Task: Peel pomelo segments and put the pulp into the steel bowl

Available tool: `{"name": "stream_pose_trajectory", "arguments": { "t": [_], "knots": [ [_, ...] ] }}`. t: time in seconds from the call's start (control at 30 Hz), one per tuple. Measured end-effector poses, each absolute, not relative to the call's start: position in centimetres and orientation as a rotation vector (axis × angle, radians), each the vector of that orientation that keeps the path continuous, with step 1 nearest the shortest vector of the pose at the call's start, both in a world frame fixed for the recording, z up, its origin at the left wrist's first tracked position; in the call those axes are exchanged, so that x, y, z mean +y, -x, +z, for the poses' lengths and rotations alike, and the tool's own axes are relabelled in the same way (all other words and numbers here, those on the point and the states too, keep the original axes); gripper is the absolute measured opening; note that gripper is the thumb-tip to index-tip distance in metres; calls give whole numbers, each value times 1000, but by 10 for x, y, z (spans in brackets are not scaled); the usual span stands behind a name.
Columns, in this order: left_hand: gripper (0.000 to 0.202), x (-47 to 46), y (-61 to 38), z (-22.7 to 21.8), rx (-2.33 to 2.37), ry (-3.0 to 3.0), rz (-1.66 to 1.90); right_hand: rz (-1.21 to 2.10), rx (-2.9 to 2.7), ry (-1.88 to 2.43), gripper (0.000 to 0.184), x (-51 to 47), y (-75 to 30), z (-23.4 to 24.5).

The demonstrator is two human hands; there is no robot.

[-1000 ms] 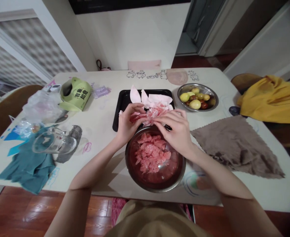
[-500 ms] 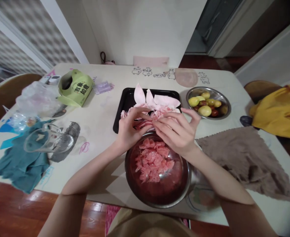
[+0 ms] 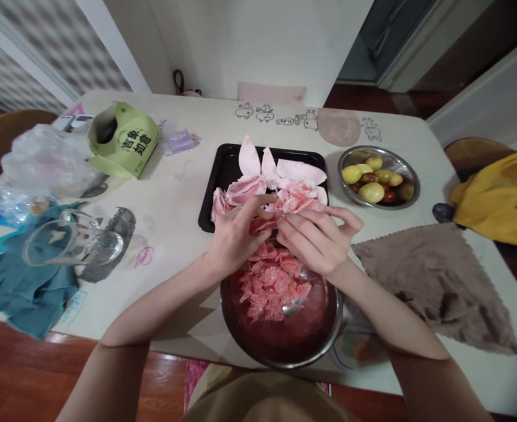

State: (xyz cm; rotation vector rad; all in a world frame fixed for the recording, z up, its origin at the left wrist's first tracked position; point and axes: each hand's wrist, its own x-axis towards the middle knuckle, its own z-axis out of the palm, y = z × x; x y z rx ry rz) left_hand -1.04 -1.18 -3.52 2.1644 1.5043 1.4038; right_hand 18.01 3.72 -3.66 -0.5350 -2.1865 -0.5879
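A piece of red grapefruit-like flesh (image 3: pixel 262 224) is pinched between my two hands, above the far rim of a metal bowl (image 3: pixel 329 328). My left hand (image 3: pixel 236 234) curls its thumb and fingers round the left side of the piece. From the right, my right hand (image 3: pixel 317 240) presses its fingertips against it, partly hiding it. Loose pink citrus pulp (image 3: pixel 271 284) lies in the bowl below. Just beyond my hands, a black tray (image 3: pixel 225 167) bears pale rind wedges (image 3: pixel 300 171) and peeled pink membranes (image 3: pixel 245 189).
To the right stand a steel bowl (image 3: pixel 412 190) of small yellow and brown fruits and a brown cloth (image 3: pixel 434 281). On the left are a glass pitcher (image 3: pixel 76 243), lying on its side by a teal cloth (image 3: pixel 25 293), a green carton (image 3: pixel 126 140) and clear plastic bags (image 3: pixel 47 158).
My view has shifted slightly. Both hands stay close together over the bowl's far rim, and their fingers have moved a little on the piece of citrus.
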Motion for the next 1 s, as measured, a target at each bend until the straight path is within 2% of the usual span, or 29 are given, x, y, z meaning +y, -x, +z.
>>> {"name": "stream_pose_trajectory", "arguments": {
  "t": [0.1, 0.27, 0.53, 0.6, 0.73, 1.0],
  "knots": [
    [41, -9, 11, -37, 1474, -2150, 1411, -515, -2111, 545, 9, 37, -177, -34],
    [36, -10, 13, -39, 1524, -2109, 1422, -198, -2079, 604, 7, 37, -170, -27],
    [35, -10, 10, -35, 1335, -2030, 1495, -16, -2062, 662, 5, 35, -169, -26],
    [29, -8, 10, -33, 1299, -1984, 1519, 22, -2034, 705, 6, 36, -170, -24],
    [10, -4, 12, -35, 1256, -1971, 1611, 60, -2022, 731, 8, 38, -171, -24],
    [16, -2, 14, -42, 1195, -2027, 1645, -85, -2127, 694, 8, 39, -174, -24]
  ]
}}
